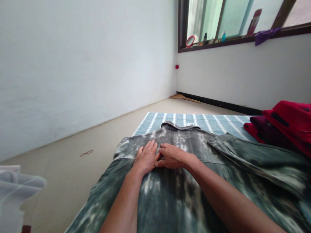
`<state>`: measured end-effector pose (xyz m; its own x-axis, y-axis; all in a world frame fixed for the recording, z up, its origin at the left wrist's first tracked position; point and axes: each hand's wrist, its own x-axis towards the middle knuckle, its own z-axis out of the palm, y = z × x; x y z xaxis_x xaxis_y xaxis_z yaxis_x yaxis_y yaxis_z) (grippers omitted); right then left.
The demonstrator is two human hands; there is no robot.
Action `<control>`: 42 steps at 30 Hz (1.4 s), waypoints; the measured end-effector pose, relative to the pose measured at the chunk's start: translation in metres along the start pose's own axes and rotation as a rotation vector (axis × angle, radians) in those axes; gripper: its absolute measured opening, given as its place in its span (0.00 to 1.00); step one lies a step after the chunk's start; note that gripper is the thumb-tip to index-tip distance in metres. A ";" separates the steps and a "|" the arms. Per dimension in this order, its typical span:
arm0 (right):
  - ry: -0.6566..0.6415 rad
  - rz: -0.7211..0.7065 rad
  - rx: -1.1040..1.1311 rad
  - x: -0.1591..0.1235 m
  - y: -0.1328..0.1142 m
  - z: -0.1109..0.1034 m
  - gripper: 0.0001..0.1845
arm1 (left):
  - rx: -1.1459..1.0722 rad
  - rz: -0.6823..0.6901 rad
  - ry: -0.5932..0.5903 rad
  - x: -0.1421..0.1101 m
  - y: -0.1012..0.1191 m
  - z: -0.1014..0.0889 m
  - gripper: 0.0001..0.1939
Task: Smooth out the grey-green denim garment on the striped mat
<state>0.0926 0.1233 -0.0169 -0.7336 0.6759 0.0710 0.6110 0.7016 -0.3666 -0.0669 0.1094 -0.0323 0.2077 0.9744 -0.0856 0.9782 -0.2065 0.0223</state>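
A dark green and grey mottled shirt (162, 194) lies spread out, its collar (181, 125) toward the far edge. My left hand (146, 157) rests flat on its upper part, fingers stretched forward. Beside it, my right hand (171, 156) lies on the cloth with fingers pointing left, its tips touching or nearly touching the left hand. To the right, one sleeve (255, 158) is laid across the shirt's side. Beneath everything is a blue and white striped cloth (167, 118), showing past the collar.
Folded red and maroon clothes (289, 123) are stacked at the right. White fabric (17, 191) hangs in at the lower left. A thin loop (86, 153) lies on the tiled floor. Walls meet in the far corner; a window sill holds a red-rimmed mirror (190, 41), bottles and a purple cloth (266, 36).
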 end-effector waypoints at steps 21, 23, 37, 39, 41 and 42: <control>0.062 -0.066 0.021 0.003 0.009 0.011 0.28 | -0.033 -0.002 0.017 0.000 0.002 0.000 0.28; 0.065 -0.074 0.037 0.003 0.009 0.009 0.25 | -0.036 0.001 0.023 0.001 0.001 0.001 0.28; 0.219 -0.003 0.068 0.009 0.008 0.020 0.15 | -0.030 0.017 0.043 0.000 -0.003 0.006 0.30; 0.204 0.008 0.040 0.009 0.010 0.024 0.18 | -0.016 0.017 0.040 -0.001 -0.003 0.006 0.31; 0.180 0.017 0.009 0.008 0.010 0.026 0.21 | -0.010 0.011 0.024 -0.002 -0.001 0.003 0.31; 0.168 0.023 -0.004 0.007 0.009 0.025 0.23 | -0.006 0.007 0.014 -0.003 0.000 0.001 0.31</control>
<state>0.0853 0.1291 -0.0434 -0.6597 0.7195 0.2169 0.6281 0.6864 -0.3666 -0.0678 0.1068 -0.0332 0.2142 0.9742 -0.0714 0.9767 -0.2127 0.0287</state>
